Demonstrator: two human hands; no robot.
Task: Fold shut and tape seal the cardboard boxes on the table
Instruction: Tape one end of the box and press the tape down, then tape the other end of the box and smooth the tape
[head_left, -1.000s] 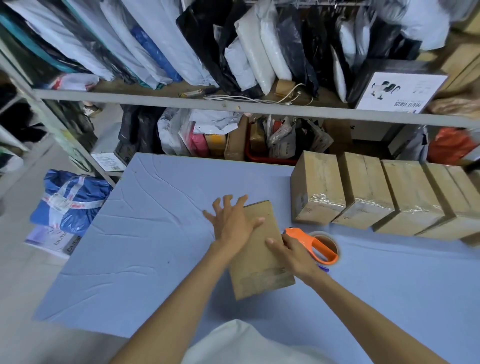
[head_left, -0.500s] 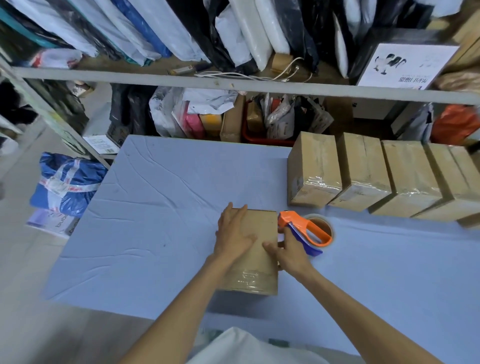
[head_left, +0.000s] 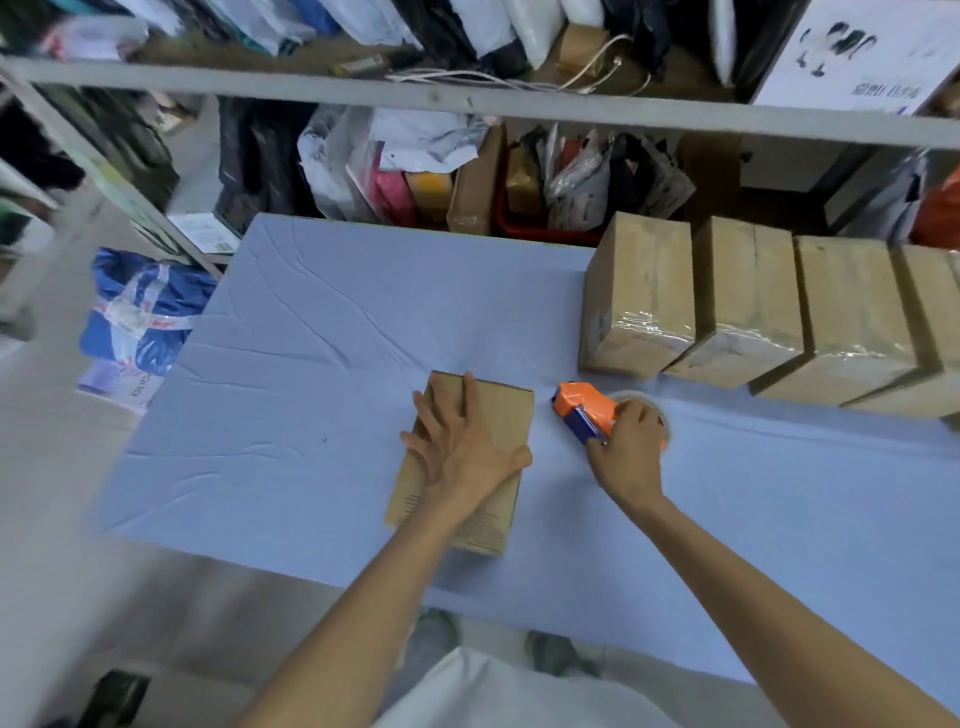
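A person stands at a surface (head_left: 311, 389) covered in pale blue cloth. Just below centre lies a small cardboard box (head_left: 506, 415), flat on its side. The left hand (head_left: 462, 447) presses on it, fingers spread straight and gripping nothing. At the box's 3 o'clock, apart from it, the right hand (head_left: 631, 452) has its fingers curled around an orange tape dispenser (head_left: 582, 408) resting on the cloth. Four sealed boxes (head_left: 644, 296) stand in a row at 1 to 2 o'clock. The cloth is wrinkled, so the box could slide as tape is pulled across. Easing the palm might let the flaps spring open, or the strip could land crooked.
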